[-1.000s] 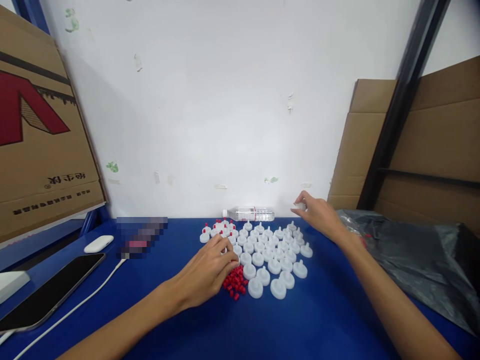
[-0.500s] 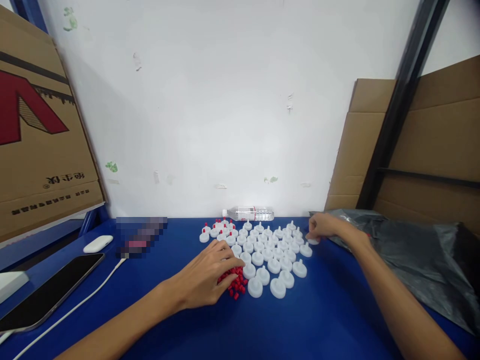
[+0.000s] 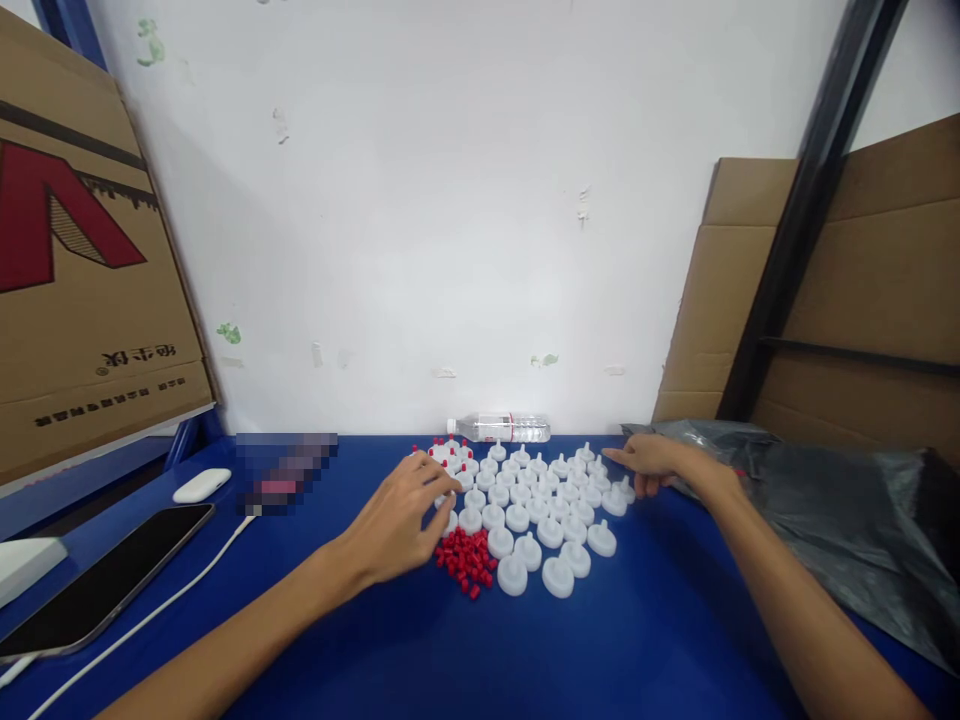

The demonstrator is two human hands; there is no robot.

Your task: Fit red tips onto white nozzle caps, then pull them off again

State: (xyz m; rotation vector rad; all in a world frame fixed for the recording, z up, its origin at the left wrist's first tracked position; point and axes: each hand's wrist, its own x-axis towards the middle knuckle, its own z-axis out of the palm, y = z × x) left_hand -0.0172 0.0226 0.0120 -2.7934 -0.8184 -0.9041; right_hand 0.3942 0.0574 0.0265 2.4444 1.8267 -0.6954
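Note:
Many white nozzle caps [image 3: 517, 517], round with pointed spouts, stand in a cluster on the blue tabletop. At the cluster's back left, several carry small red tips [image 3: 465, 453]. A heap of loose red tips [image 3: 465, 562] lies at its front left. My left hand [image 3: 409, 515] hovers over the left side of the cluster, fingers curved and thumb apart, partly hiding some caps. At the right edge is my right hand [image 3: 654, 462], index finger stretched toward the caps and the other fingers loosely bent. Beside its fingertips stands a white cap [image 3: 627, 490]; nothing shows in its grasp.
A clear bottle [image 3: 510, 428] lies along the wall behind the cluster. Grey plastic sheeting [image 3: 825, 530] covers the right side. On the left are a phone [image 3: 105, 580], a white case [image 3: 202, 486] and a white cable [image 3: 150, 617]. Cardboard [image 3: 97, 250] stands at both sides.
My left hand has moved up and left off the red heap, uncovering it. My right hand has let go of a white cap at the cluster's right edge and stretched out its index finger.

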